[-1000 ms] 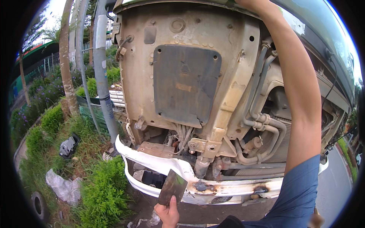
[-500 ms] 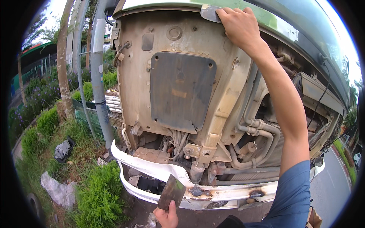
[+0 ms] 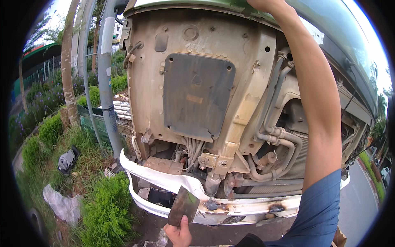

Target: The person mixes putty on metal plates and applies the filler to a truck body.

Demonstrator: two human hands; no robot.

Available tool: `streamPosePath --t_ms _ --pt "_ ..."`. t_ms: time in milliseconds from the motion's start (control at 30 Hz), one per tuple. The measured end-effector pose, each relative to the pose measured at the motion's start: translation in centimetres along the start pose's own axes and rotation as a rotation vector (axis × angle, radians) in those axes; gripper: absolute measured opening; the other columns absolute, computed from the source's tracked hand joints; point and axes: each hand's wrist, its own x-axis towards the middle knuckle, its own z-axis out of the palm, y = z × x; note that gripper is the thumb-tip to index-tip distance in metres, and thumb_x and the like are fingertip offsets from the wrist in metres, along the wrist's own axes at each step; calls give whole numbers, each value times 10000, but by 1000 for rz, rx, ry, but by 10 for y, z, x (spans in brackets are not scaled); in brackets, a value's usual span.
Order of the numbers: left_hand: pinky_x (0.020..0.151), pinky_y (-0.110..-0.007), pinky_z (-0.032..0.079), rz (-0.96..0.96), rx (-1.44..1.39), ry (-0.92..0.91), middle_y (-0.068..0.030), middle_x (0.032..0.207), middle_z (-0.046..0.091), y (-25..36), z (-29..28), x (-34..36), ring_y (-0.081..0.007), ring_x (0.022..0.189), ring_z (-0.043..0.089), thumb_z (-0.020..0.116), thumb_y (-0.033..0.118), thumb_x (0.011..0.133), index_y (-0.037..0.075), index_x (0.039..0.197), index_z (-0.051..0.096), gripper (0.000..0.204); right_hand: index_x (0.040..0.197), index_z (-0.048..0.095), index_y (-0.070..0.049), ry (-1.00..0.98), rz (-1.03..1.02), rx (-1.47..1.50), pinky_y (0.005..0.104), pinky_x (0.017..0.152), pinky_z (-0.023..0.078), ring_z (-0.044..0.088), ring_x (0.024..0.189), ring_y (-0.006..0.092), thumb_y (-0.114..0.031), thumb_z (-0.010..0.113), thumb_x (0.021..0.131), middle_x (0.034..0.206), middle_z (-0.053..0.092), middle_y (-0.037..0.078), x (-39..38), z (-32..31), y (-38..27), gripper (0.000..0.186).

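Note:
My left hand [image 3: 179, 235], low in the middle, grips a flat, dark rectangular plate [image 3: 184, 206] with a smeared face. The plate stands tilted in front of the white bumper [image 3: 242, 208], which has burnt, rusty patches. My right arm reaches up across the vehicle's front. At the upper edge, beside the green-and-white body panel [image 3: 193, 5], my right hand [image 3: 266, 4] is mostly cut off. Its fingers and anything in them are out of the picture. Below the panel is the bare beige front wall [image 3: 144, 94], with a dark cover plate [image 3: 198, 96] on it.
Pipes [image 3: 288, 144] and a radiator [image 3: 293, 164] lie exposed at right. A grey pole [image 3: 106, 74] stands close to the vehicle's left side. Bushes [image 3: 108, 210], a plastic bag [image 3: 61, 203] and a dark grey part [image 3: 68, 159] are on the grass. Road [image 3: 358, 197] runs along the right.
My right hand has moved up and slightly right, taking the grey flat spreader it held out of view. My left hand, with the dark plate, has barely shifted.

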Motion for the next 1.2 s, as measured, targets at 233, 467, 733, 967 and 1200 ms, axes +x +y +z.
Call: streamPosePath --t_ms 233,467,733,967,1200 --pt "721 -330 525 0 142 -45 -100 919 726 1 -11 1 -167 800 660 650 70 910 -48 1091 676 217 919 656 5 -26 -82 -60 482 834 487 620 986 404 12 511 788 976 674 230 4 12 -13 196" --pt "791 -273 492 28 -63 34 -113 974 714 -6 -5 10 -139 860 651 615 -32 886 -82 1065 653 189 875 661 -13 26 -65 -68 485 805 498 637 933 402 -15 531 791 936 681 214 4 21 -28 155" --pt "738 -329 526 26 89 13 -100 947 728 -10 -5 13 -174 815 661 655 72 907 -54 1101 669 231 819 659 -24 116 -150 -165 457 733 529 672 864 344 -59 536 801 863 682 174 -21 49 -45 129" --pt "788 -319 521 -100 33 -55 -98 984 707 -11 -8 5 -164 865 647 653 48 900 -54 1126 658 249 843 654 -19 134 -158 -97 450 757 524 665 877 360 -54 551 781 880 676 177 -66 45 -68 125" --pt "797 -312 516 -2 60 -3 -104 997 703 -6 -12 3 -159 889 643 624 13 903 -74 1118 651 234 937 585 -57 109 -103 -139 425 718 513 658 855 305 7 567 768 867 661 92 -57 9 -52 182"
